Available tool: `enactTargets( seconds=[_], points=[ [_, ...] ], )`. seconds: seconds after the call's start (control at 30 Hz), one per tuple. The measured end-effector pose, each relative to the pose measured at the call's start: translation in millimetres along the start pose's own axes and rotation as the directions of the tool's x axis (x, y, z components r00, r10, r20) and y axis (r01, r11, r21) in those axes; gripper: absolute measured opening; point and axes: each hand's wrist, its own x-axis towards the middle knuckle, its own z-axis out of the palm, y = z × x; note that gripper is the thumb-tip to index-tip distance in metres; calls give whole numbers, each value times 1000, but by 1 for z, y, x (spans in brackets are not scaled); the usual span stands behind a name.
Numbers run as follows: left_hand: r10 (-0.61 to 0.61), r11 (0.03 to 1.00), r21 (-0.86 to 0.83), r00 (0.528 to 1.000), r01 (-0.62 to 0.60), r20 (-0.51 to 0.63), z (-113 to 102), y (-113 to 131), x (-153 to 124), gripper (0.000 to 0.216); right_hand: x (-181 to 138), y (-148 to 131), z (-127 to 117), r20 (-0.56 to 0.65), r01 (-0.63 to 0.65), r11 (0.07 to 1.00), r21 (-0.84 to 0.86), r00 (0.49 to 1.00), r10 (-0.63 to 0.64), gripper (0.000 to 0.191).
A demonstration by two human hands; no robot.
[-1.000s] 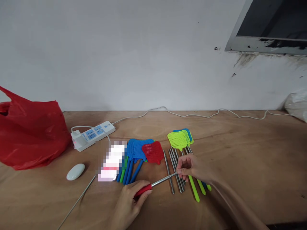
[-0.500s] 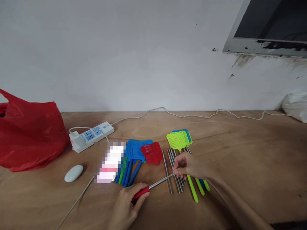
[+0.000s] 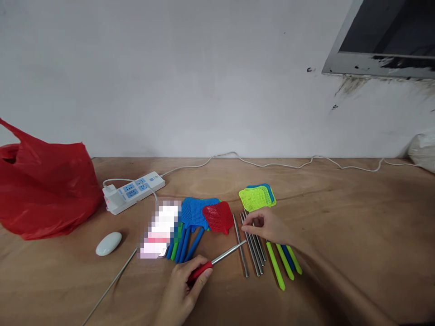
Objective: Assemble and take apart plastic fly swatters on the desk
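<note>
My left hand [image 3: 183, 283] is closed around the red handle [image 3: 200, 272] of a telescopic metal rod [image 3: 228, 253], whose thin tip points up and to the right. My right hand [image 3: 265, 225] hovers over several loose metal rods [image 3: 253, 253], just above that tip and apart from it. Its thumb and forefinger are pinched together; whatever they hold, if anything, I cannot make out. A red fly swatter head [image 3: 219, 217] lies left of the rods, partly over blue fly swatters [image 3: 200, 212]. Yellow-green fly swatters [image 3: 254, 199] lie behind my right hand, their handles [image 3: 276, 267] showing below it.
A lit, blurred phone [image 3: 159, 231] stands left of the blue swatters. Further left are a white mouse-shaped object [image 3: 108, 243], a power strip [image 3: 136, 190] and a red plastic bag [image 3: 50, 185]. A white cable [image 3: 265, 165] runs along the wall.
My right hand has come off the rod's tip and moved slightly up and left over the loose rods. My left hand keeps its hold on the red handle. The view has shifted slightly.
</note>
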Motion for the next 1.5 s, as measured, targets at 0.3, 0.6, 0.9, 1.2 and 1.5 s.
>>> enactTargets(
  seconds=[0.3, 0.6, 0.9, 1.2, 1.5],
  points=[
    [-110, 994, -40, 983, 105, -146, 7, -7, -7, 46, 19, -20, 48, -118, 24, 893, -449, 989, -86, 37],
    [-144, 981, -144, 987, 133, -71, 6, -4, -5, 34, 25, -28, 59, -13, 87, 832, -548, 994, -112, 15],
    [-117, 990, -94, 989, 109, -85, 6, -5, -5, 34, 15, -13, 47, -378, -76, 990, -122, 926, 25, 22],
    [-71, 997, -13, 997, 71, -25, 6, -1, 2, 31, 9, 4, 47, -293, -30, 686, 727, 890, 349, 42],
    [-60, 998, 4, 998, 60, 24, 8, -5, 3, 34, 6, -4, 53, -113, -38, 403, 915, 933, 343, 27]
  ],
)
